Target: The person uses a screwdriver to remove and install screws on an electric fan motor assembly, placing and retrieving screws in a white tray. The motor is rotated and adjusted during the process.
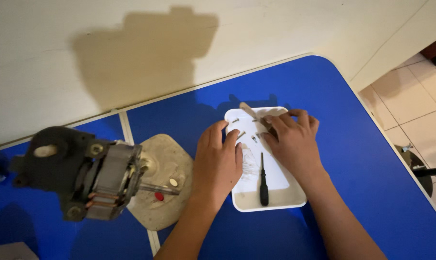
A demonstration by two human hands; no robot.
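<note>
While both hands rest on the tray (295, 200), the screwdriver (263, 180) points away.

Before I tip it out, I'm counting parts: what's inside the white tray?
In the tray: a black screwdriver, a few small screws, a wooden-handled tool. Both hands cover part of it, so more may be hidden.

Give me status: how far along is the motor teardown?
Done: the motor sits bare, windings exposed, on its base plate; loose screws lie in the white tray. In hand: right hand picks among them; left hand steadies the tray edge. Left: screwdriver lies idle; motor housing remains assembled.
</note>
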